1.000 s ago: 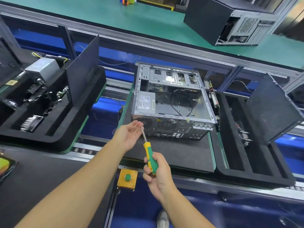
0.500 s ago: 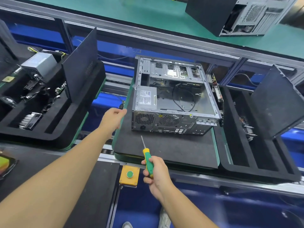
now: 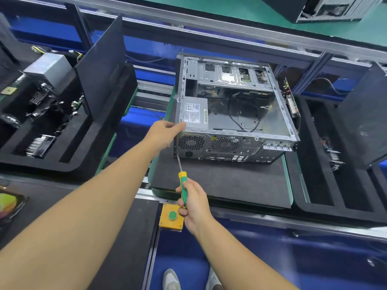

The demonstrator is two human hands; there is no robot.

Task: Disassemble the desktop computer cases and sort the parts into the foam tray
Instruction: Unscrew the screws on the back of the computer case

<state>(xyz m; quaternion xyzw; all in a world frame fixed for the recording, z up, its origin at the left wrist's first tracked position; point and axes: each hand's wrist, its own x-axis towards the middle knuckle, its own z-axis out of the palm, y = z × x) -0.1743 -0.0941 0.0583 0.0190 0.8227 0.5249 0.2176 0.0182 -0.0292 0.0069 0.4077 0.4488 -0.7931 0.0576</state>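
On the mat (image 3: 219,181), the case (image 3: 236,114) lies open-topped.

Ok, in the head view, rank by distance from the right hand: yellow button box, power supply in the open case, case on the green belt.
1. Yellow button box, beside the right hand.
2. Power supply, ahead, left side of the open case.
3. Far case, top right on the green belt.

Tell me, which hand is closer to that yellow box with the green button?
Right. The right hand, gripping the screwdriver, sits right beside the yellow box; the left hand is farther off, holding the near left corner of the computer case.
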